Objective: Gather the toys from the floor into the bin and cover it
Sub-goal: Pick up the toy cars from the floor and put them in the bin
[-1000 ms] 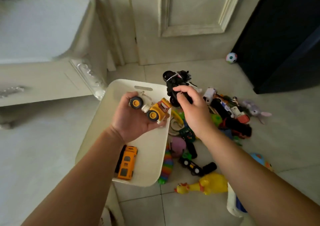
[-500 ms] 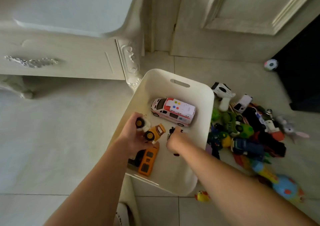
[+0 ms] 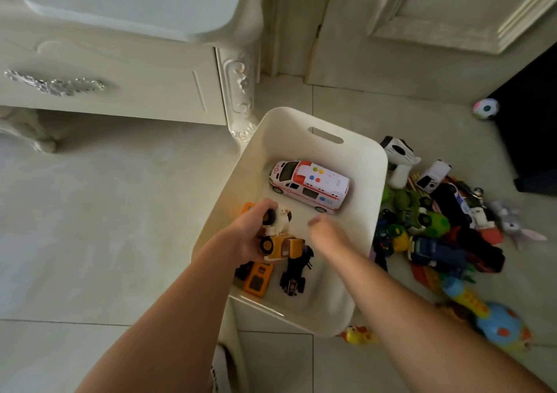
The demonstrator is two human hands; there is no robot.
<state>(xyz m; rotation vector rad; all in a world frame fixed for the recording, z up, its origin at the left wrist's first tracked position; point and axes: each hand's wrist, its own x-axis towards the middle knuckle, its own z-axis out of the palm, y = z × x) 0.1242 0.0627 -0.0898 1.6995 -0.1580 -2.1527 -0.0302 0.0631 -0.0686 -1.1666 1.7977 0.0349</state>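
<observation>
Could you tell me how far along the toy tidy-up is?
Early. Done: an ambulance, an orange truck and a black vehicle lie in the bin. In hand: the left hand holds a yellow loader over it; the right hand is empty. Left: the toy pile, the ball, and covering the bin.

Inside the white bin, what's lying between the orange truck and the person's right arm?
A black toy vehicle lies on the floor of the bin there, right beside the orange truck. The head view shows it.
</observation>
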